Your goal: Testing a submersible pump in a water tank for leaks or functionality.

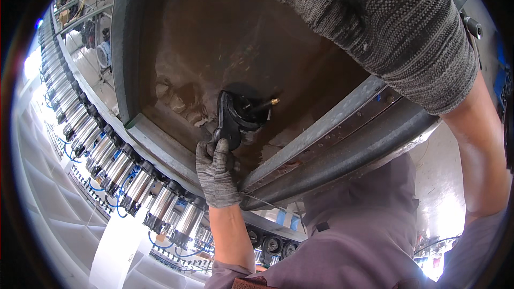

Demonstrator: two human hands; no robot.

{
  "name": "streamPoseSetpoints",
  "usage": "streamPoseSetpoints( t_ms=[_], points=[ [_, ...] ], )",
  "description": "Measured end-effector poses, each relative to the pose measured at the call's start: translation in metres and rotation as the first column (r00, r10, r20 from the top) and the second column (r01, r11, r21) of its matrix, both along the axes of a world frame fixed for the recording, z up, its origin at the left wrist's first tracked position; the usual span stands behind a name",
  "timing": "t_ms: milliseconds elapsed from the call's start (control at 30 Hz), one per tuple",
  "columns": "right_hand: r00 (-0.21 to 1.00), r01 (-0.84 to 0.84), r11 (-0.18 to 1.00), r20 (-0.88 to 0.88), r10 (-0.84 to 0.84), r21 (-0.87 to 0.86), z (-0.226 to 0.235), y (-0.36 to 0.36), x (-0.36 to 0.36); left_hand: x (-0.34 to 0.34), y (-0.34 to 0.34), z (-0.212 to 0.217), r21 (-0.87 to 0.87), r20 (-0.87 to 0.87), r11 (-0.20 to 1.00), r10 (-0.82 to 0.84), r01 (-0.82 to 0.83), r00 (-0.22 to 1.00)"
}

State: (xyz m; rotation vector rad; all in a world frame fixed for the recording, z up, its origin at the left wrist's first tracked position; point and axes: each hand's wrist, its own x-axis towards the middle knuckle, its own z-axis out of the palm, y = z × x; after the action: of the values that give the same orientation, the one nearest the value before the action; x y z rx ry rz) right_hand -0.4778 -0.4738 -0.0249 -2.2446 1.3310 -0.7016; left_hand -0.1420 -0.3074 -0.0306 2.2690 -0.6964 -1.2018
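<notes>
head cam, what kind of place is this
Most likely a factory floor. A long curved row of shiny metal cylinders with blue hoses rings a big machine. The gloved left hand holds a black wrench inside its brown metal pan.

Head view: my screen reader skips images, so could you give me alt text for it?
A gloved left hand holds a black wrench on a black fitting inside a brown metal tank. The gloved right hand rests high on the tank's rim; shiny cylinders line the left.
</notes>
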Motion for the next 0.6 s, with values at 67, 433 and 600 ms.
streamPoseSetpoints(
  t_ms=[67,433,600],
  points=[
    [1.0,-0.003,1.0,-0.001,0.003,0.002,-0.0009,0.0002,0.0003,0.0005,0.0004,-0.0006,-0.008,-0.001,1.0,-0.013,0.013,1.0],
    [1.0,0.007,1.0,-0.011,-0.007,-0.004,-0.004,0.0018,0.0028,-0.0032,-0.002,0.0014,0.005,-0.05,0.998,0.064,-0.064,0.997],
    [1.0,0.008,1.0,-0.017,-0.008,-0.007,-0.0041,0.0018,0.0029,-0.0068,-0.0037,0.0026,0.009,-0.029,0.996,0.091,-0.09,0.995]
  ],
)
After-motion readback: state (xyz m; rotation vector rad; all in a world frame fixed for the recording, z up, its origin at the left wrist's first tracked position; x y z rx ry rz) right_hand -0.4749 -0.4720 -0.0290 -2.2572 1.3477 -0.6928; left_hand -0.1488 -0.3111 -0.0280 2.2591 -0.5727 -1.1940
